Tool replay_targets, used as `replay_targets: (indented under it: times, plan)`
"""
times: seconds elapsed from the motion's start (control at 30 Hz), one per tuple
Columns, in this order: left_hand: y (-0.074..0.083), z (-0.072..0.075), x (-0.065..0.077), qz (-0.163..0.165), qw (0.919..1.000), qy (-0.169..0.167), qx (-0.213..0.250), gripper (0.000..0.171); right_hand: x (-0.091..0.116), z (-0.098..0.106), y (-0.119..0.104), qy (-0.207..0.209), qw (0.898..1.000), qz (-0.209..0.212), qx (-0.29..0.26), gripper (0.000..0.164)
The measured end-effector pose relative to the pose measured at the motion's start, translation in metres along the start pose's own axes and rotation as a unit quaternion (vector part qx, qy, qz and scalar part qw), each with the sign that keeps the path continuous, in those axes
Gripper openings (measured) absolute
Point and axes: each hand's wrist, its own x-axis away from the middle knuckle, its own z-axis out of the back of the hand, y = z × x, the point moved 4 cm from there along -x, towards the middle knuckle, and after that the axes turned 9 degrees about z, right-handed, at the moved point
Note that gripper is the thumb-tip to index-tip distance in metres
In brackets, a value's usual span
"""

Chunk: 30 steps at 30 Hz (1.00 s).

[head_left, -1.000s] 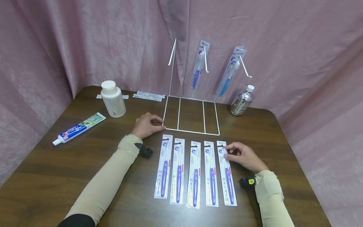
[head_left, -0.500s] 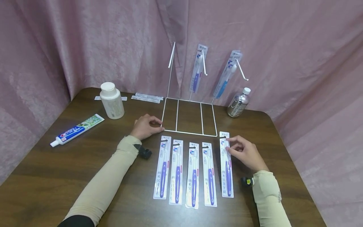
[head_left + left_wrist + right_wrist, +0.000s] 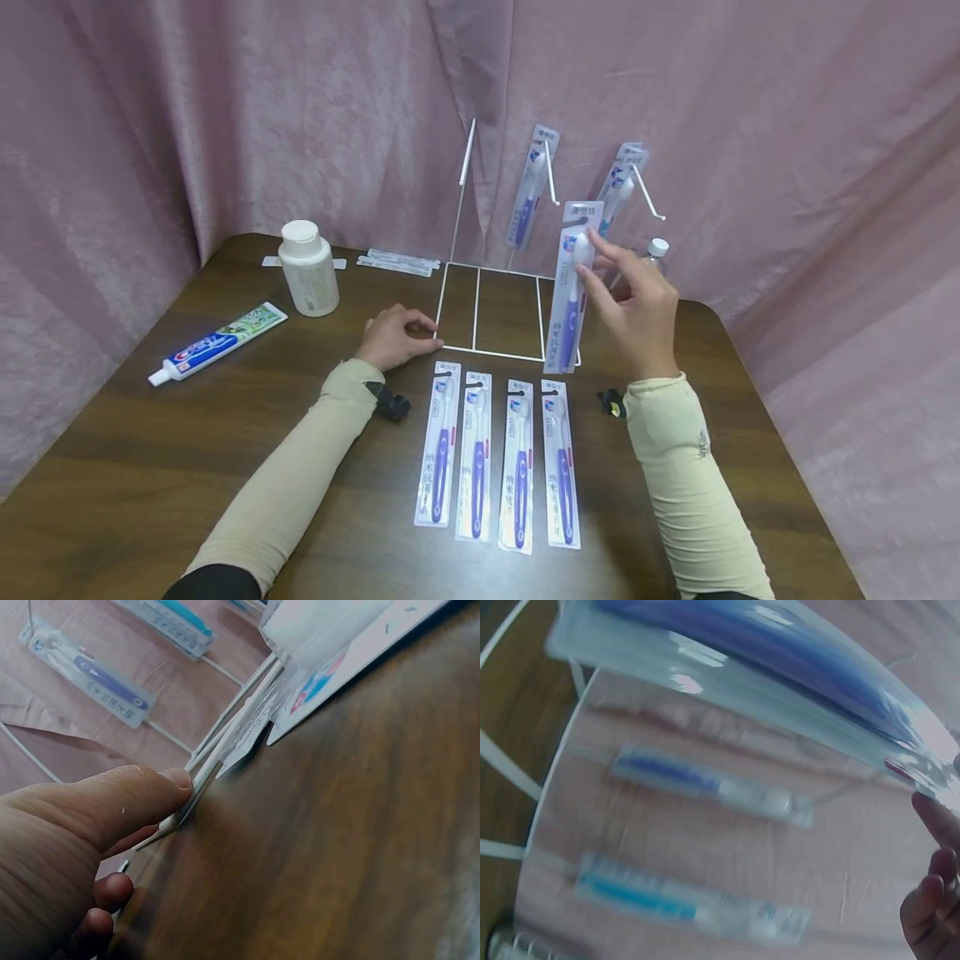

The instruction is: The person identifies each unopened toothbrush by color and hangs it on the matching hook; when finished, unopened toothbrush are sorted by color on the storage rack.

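Observation:
My right hand [image 3: 633,304] pinches a packaged purple toothbrush [image 3: 567,333] near its upper end, holding it upright above the table in front of the right side of a white wire display rack [image 3: 476,310]. In the right wrist view that package [image 3: 765,645] crosses the top. At the rack's front left corner, my left hand [image 3: 393,337] pinches the base wire; the left wrist view shows the thumb [image 3: 142,796] on it. A packaged purple toothbrush [image 3: 528,196] hangs on the middle hook, and blue-handled packages [image 3: 617,192] on the right one. The left hook [image 3: 467,154] is bare.
Several packaged purple toothbrushes [image 3: 521,467] lie in a row before the rack. At left are a toothpaste tube [image 3: 217,343] and a white bottle [image 3: 310,275]. Flat strips [image 3: 397,262] lie behind. A capped clear bottle [image 3: 657,248] is partly hidden by my right hand.
My right hand has lifted the rightmost packaged toothbrush off the table and carried it up and forward to the rack. The left hand stays at the rack's corner.

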Motion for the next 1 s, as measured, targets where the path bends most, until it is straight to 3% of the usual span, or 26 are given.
replay_targets:
  times: [0.13,0.47,0.7,1.0]
  plan:
    - [-0.002,-0.002,0.000,0.005,1.0000,-0.003,0.001,0.037,-0.012,-0.018,-0.004,0.022,1.000,-0.015,0.011,0.039]
    - [0.001,0.001,0.002,0.006,1.0000,0.002,-0.005,0.036,-0.014,-0.051,0.008,0.022,0.997,-0.075,0.020,0.034]
    - [-0.001,0.000,0.003,0.004,0.9999,0.009,-0.006,0.035,-0.029,-0.088,0.045,-0.005,0.990,-0.114,0.087,0.037]
    - [0.000,0.000,0.003,0.000,0.9999,0.013,-0.001,0.032,-0.059,-0.122,0.092,-0.048,0.977,-0.180,0.104,0.044]
